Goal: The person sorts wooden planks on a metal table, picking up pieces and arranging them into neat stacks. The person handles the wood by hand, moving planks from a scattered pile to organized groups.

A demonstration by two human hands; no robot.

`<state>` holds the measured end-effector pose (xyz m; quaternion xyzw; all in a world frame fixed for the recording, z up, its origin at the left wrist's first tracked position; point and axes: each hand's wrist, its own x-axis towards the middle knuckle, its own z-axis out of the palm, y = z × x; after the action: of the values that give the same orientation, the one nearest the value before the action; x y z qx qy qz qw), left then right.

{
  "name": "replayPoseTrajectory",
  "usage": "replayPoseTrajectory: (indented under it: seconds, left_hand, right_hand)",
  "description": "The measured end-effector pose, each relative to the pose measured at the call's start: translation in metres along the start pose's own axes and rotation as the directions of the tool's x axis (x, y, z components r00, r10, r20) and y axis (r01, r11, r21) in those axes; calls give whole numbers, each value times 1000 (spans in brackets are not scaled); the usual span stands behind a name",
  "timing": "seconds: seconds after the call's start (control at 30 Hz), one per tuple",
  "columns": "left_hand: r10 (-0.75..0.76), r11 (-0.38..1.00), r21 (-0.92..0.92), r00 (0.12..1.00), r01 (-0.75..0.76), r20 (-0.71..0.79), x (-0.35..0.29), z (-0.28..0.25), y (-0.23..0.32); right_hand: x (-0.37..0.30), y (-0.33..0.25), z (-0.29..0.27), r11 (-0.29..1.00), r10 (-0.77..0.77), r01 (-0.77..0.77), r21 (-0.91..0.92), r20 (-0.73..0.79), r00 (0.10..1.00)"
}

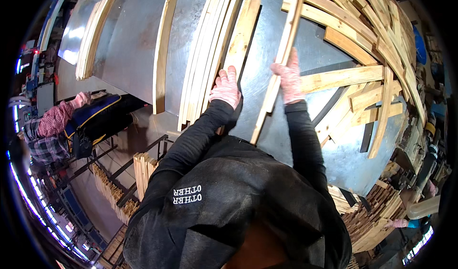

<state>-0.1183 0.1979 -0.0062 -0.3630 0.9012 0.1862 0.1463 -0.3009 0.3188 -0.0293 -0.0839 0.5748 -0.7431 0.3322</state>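
Observation:
My right hand [289,80], in a pink knitted glove, grips long narrow wooden strips [270,94] on edge, one against another and slightly offset lengthwise. My left hand [225,88], gloved alike, lies with its fingers stretched over the near end of a wide flat board [244,30] and beside a row of strips. That row of several strips [204,61] stands side by side just left of the board. All of them lie over a grey metal table [136,35]. The undersides of my fingers are hidden.
A loose heap of mixed strips [353,30] covers the table's right side. A single strip [164,49] and a small bundle [94,37] lie farther left. Beyond the left edge sits another person's gloved arm [57,118]. Wood stacks stand lower left and lower right.

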Motion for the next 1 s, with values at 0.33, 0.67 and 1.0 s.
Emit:
replayPoseTrajectory:
  seconds: [0.33,0.67,1.0]
  left_hand:
    - [-99,926,-348,984,145,146,-22,-39,1]
    - [32,979,198,914,53,-404,-32,-37,-24]
    - [312,950,252,610,-184,-729,-34,-76,-50]
  right_hand:
    - [32,102,29,912,-147,232,-338,259,955]
    - [-43,37,26,722,346,-464,514,314,884]
    - [-21,-29,10,628,68,134,-767,226,972]
